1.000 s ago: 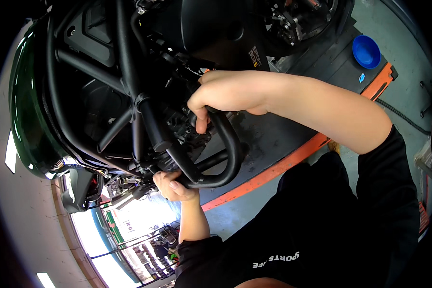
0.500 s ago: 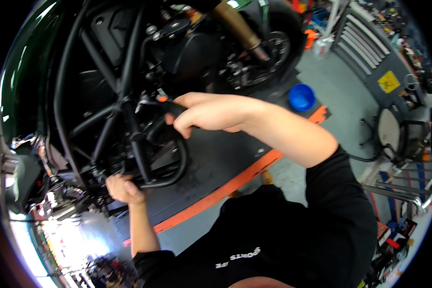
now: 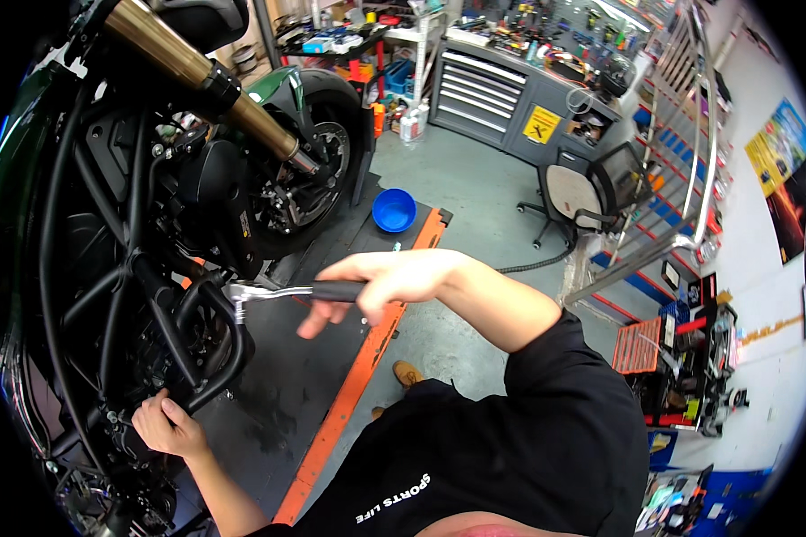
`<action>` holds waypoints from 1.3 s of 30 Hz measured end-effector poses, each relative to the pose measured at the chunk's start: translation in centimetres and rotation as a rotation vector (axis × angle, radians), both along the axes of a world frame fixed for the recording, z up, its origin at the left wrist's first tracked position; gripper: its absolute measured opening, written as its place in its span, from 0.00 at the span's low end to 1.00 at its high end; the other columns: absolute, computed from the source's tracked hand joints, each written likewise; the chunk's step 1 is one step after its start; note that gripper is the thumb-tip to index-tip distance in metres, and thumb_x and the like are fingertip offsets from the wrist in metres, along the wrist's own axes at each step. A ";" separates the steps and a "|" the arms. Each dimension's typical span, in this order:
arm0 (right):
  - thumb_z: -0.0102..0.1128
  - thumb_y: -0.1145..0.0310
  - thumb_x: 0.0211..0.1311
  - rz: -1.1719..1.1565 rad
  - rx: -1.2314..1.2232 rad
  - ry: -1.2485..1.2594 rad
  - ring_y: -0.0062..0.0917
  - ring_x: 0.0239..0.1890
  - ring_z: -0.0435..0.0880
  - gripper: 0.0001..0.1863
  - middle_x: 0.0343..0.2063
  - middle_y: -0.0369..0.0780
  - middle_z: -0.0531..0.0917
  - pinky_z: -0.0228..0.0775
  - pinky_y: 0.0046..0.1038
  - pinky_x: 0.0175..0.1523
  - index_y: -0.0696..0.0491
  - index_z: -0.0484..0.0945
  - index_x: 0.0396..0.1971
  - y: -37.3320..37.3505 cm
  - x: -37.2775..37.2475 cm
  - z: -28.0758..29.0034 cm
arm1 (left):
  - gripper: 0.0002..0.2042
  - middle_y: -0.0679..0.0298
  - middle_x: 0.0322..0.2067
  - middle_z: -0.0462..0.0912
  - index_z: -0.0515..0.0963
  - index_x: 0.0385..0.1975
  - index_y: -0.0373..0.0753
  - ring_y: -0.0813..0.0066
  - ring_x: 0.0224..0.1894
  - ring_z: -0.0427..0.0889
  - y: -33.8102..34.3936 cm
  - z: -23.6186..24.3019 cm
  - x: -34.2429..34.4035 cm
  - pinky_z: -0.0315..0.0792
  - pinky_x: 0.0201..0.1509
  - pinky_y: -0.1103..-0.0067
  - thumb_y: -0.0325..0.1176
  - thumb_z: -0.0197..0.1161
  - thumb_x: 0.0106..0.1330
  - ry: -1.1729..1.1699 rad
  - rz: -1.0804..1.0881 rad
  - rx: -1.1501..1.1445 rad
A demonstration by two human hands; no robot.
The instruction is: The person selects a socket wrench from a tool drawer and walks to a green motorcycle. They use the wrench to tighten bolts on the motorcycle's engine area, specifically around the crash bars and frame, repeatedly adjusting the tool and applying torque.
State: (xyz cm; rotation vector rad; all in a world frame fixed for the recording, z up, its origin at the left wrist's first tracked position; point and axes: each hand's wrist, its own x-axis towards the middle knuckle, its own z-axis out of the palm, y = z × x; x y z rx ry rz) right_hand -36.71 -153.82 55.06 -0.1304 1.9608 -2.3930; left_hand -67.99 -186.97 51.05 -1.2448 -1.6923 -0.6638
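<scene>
A ratchet wrench [image 3: 336,291] with a black handle and chrome head is in my right hand [image 3: 403,277], the index finger and thumb along the handle, the other fingers loosely curled. A socket hangs from its head, beside the looped black crash bar [image 3: 240,345] of the dark green motorcycle [image 3: 215,192]. Whether the socket touches anything is unclear. Lower down at the left, my left hand [image 3: 168,426] is closed against a dark part of the bike near the lower frame tubes. Its fingertips are partly hidden, so what they hold cannot be made out.
The motorcycle stands on a dark platform with an orange edge [image 3: 336,416]. A blue bowl [image 3: 394,210] sits near the front wheel [image 3: 327,161]. Beyond are a grey tool cabinet [image 3: 479,89], an office chair [image 3: 571,190] and a metal railing [image 3: 640,259].
My view has swung to the right. My right hand has drawn the ratchet wrench back from the frame, so its head and socket now show. My left hand stays low on the bike.
</scene>
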 end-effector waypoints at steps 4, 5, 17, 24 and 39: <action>0.60 0.80 0.44 -0.163 -0.091 0.037 0.32 0.62 0.83 0.29 0.59 0.50 0.88 0.72 0.36 0.68 0.58 0.77 0.53 -4.6 6.2 -3.6 | 0.17 0.45 0.54 0.85 0.79 0.56 0.24 0.53 0.54 0.83 0.0 -0.2 2.0 0.76 0.63 0.62 0.30 0.55 0.76 -0.338 -0.252 0.377; 0.63 0.82 0.45 -0.210 -0.090 0.038 0.31 0.61 0.83 0.27 0.58 0.49 0.87 0.72 0.36 0.68 0.57 0.76 0.51 -6.1 7.7 -4.6 | 0.23 0.40 0.64 0.77 0.70 0.66 0.22 0.48 0.63 0.78 0.2 -0.3 3.1 0.71 0.72 0.60 0.31 0.53 0.77 -0.127 -0.337 0.437; 0.73 0.80 0.63 -0.544 -0.253 -0.265 0.18 0.45 0.81 0.19 0.42 0.33 0.81 0.75 0.27 0.55 0.55 0.76 0.50 -17.9 25.4 -16.2 | 0.18 0.64 0.32 0.80 0.76 0.59 0.36 0.77 0.31 0.77 12.3 -11.0 28.4 0.72 0.36 0.75 0.38 0.68 0.78 -1.325 -1.108 -0.922; 0.36 0.36 0.86 -0.558 -0.680 -0.356 0.24 0.31 0.84 0.36 0.33 0.38 0.84 0.78 0.26 0.42 0.57 0.80 0.48 -15.6 39.1 -21.2 | 0.33 0.52 0.51 0.80 0.54 0.83 0.37 0.59 0.54 0.80 17.5 -15.9 42.4 0.71 0.66 0.67 0.47 0.51 0.86 -1.211 -1.399 -1.391; 0.47 0.35 0.83 -1.105 -0.583 -0.365 0.15 0.18 0.57 0.36 0.17 0.29 0.63 0.49 0.22 0.25 0.51 0.71 0.22 2.3 53.6 -23.5 | 0.14 0.55 0.35 0.89 0.83 0.52 0.36 0.64 0.34 0.87 39.2 -17.2 58.5 0.80 0.42 0.71 0.39 0.67 0.79 -1.019 -1.406 -1.285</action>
